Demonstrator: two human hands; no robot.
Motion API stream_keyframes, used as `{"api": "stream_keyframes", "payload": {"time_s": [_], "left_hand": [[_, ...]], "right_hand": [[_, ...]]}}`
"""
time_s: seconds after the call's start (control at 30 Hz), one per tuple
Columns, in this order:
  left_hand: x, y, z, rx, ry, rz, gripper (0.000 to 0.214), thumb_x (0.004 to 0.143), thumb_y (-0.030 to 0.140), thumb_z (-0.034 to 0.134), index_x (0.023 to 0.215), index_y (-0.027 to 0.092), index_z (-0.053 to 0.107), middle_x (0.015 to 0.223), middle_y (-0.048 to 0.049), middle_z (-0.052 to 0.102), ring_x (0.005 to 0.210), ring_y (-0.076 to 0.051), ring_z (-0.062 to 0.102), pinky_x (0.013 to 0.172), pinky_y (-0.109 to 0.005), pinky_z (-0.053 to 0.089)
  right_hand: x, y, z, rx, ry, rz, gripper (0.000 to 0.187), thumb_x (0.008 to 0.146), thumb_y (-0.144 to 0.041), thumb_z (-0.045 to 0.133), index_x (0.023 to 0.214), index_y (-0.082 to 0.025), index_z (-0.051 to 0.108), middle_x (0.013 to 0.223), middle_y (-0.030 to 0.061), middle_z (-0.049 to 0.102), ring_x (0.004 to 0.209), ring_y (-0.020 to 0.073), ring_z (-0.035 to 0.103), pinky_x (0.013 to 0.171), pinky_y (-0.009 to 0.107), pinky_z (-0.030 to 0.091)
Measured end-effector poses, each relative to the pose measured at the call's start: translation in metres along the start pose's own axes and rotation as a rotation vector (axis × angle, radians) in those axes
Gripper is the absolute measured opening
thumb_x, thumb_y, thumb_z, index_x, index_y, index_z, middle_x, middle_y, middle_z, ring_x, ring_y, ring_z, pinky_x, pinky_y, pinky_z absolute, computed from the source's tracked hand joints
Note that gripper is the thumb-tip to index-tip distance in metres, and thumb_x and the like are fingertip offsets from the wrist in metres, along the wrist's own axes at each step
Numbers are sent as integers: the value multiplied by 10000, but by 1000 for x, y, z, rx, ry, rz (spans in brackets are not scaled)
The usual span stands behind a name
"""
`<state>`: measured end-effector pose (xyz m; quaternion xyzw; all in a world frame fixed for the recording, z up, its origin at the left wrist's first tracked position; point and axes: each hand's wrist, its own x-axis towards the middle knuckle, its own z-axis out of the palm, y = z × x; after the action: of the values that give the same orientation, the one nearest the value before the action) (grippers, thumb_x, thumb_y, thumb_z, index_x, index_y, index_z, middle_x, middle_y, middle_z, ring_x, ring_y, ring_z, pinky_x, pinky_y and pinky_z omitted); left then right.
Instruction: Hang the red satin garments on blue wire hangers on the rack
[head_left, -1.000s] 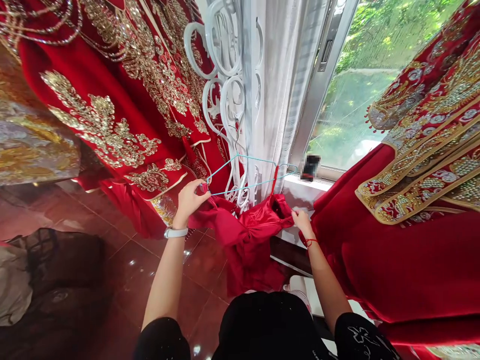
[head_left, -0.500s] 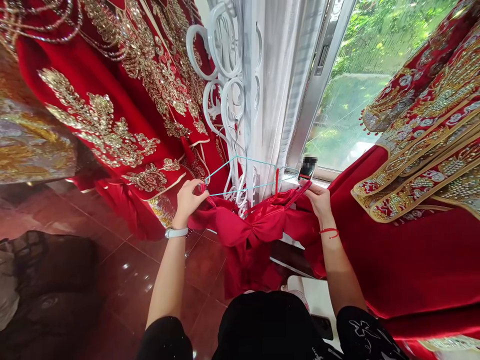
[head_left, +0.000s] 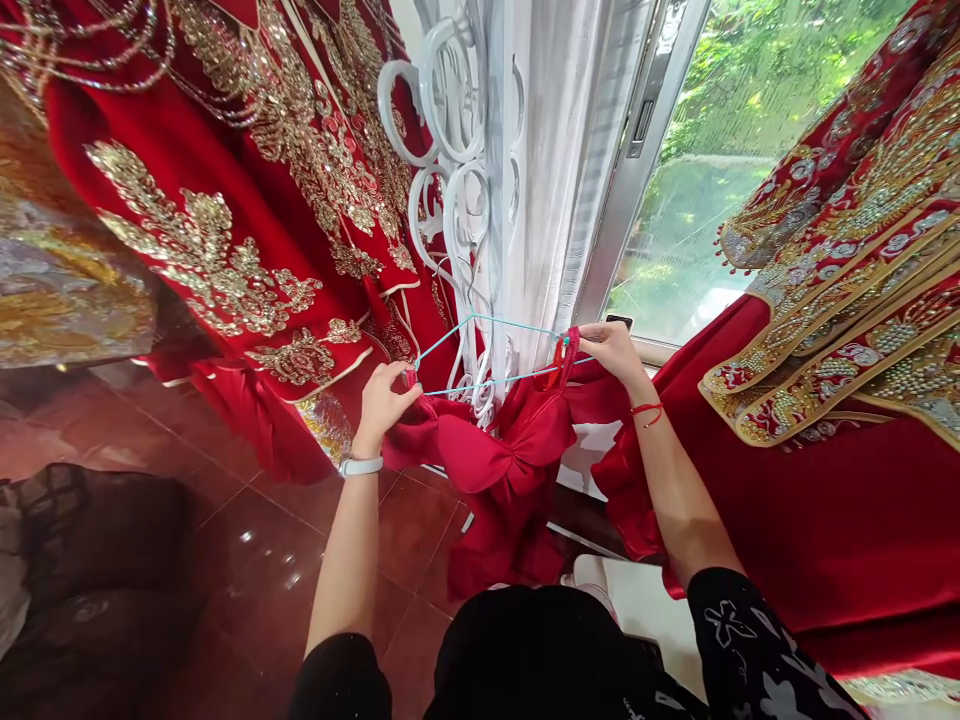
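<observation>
A plain red dress (head_left: 480, 455) hangs in front of me below a thin light-blue hanger (head_left: 517, 322), whose hook is up by the white scrollwork stand. My left hand (head_left: 385, 402) pinches the dress's left strap at the hanger's left end. At the other end my right hand (head_left: 609, 350) is closed on the right strap (head_left: 571, 350), which lies around or against the hanger's tip; fingers hide part of it. A small red loop (head_left: 558, 362) hangs beside that strap.
A white scrollwork metal stand (head_left: 452, 200) rises ahead, beside a white curtain (head_left: 551, 180) and a window (head_left: 675, 240). Red gowns with gold embroidery hang at left (head_left: 202, 250) and right (head_left: 847, 330). A white seat (head_left: 645, 600) is below right; dark bundled fabric (head_left: 97, 570) lies at lower left.
My right hand has moved left with the right strap, bringing it to the hanger's right end. The dress's right side has shifted inward. My left hand keeps its pinch.
</observation>
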<state>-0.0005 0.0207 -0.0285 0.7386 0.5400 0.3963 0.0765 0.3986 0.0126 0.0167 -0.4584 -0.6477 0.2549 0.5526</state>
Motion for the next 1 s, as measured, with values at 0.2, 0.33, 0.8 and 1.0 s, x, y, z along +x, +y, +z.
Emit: {"api": "stream_keyframes", "payload": {"time_s": [0.2, 0.33, 0.8, 1.0], "left_hand": [[-4, 1, 0, 19, 4, -13, 154, 790, 329, 600, 914, 238, 617, 980, -46, 701, 954, -257, 589, 927, -394, 484], [-5, 2, -2, 7, 22, -18, 169, 820, 349, 619, 937, 228, 635, 991, -61, 698, 990, -267, 596, 971, -427, 481], [-82, -54, 10, -583, 12, -250, 936, 612, 748, 778, 1311, 151, 597, 1370, -217, 653, 1269, -357, 640, 1108, -492, 505], [-93, -47, 11, -571, 81, -302, 838, 594, 642, 835, 1253, 169, 627, 1306, -178, 698, 1229, -349, 659, 1114, -516, 503]], "right_hand": [[0, -1, 3, -208, -97, -28, 270, 720, -420, 758, 849, -184, 752, 827, 48, 755, 825, 223, 691, 820, 355, 561], [-8, -6, 15, -336, 122, -171, 319, 711, -239, 688, 1028, -199, 684, 1016, 60, 717, 1003, 236, 659, 987, 417, 514], [-15, -29, 232, -35, -511, -48, 435, 899, -371, 709, 1325, -291, 674, 1328, 62, 715, 1304, 263, 605, 1189, 482, 319], [-24, -26, 257, -138, -425, 82, 242, 978, -431, 624, 956, -260, 794, 1081, 14, 806, 1078, 221, 681, 1183, 501, 120]]}}
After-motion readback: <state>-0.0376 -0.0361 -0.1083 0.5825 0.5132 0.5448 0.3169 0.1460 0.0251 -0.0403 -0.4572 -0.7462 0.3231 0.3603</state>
